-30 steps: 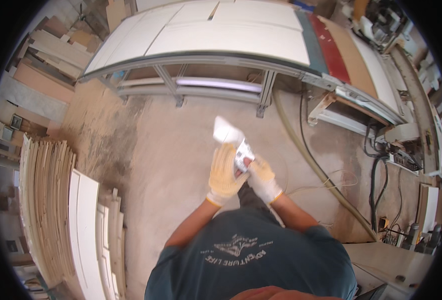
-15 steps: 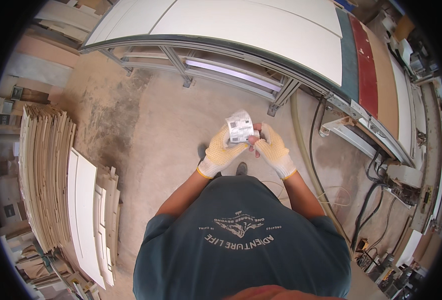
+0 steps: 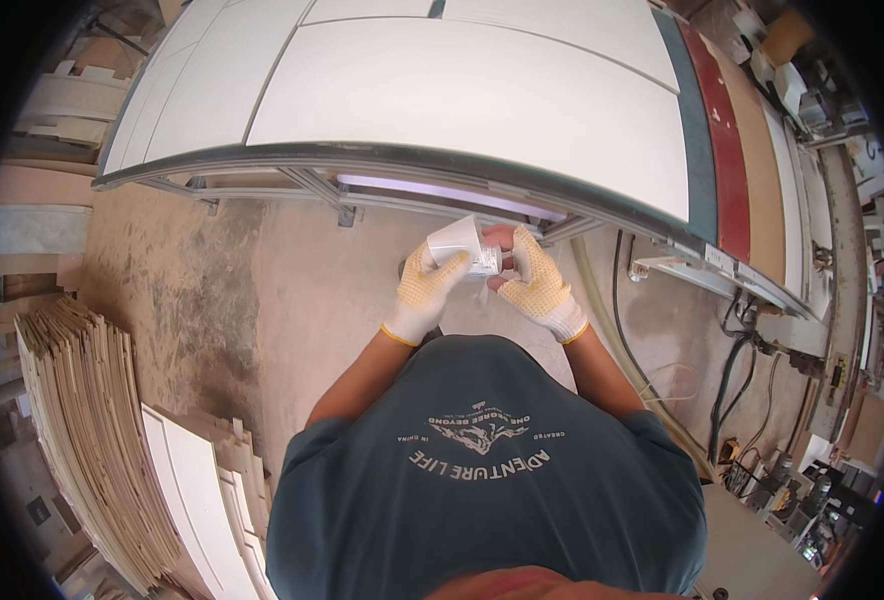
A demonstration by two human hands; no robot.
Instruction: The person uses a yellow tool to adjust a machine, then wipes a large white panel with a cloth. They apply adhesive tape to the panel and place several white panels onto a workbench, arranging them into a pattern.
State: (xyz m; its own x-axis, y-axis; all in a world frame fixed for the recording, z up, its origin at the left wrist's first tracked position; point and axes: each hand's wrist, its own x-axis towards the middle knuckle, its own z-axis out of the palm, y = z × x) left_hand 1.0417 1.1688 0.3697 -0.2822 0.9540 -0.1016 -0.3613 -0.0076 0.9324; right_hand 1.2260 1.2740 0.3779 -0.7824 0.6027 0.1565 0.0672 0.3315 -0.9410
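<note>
- Your gloved left hand (image 3: pixel 427 287) is clamped on a white label strip (image 3: pixel 456 238).
- Your gloved right hand (image 3: pixel 539 282) has its fingers at the printed end; whether they pinch, I cannot tell.
- The strip sits before your chest, near the worktable (image 3: pixel 392 155).

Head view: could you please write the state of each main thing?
White paper: bent, partly printed.
Left hand: gloved, gripping the paper.
Right hand: gloved, fingertips bare, at the paper.
White panels: flat on the table.
Boards at left: closely packed.
</note>
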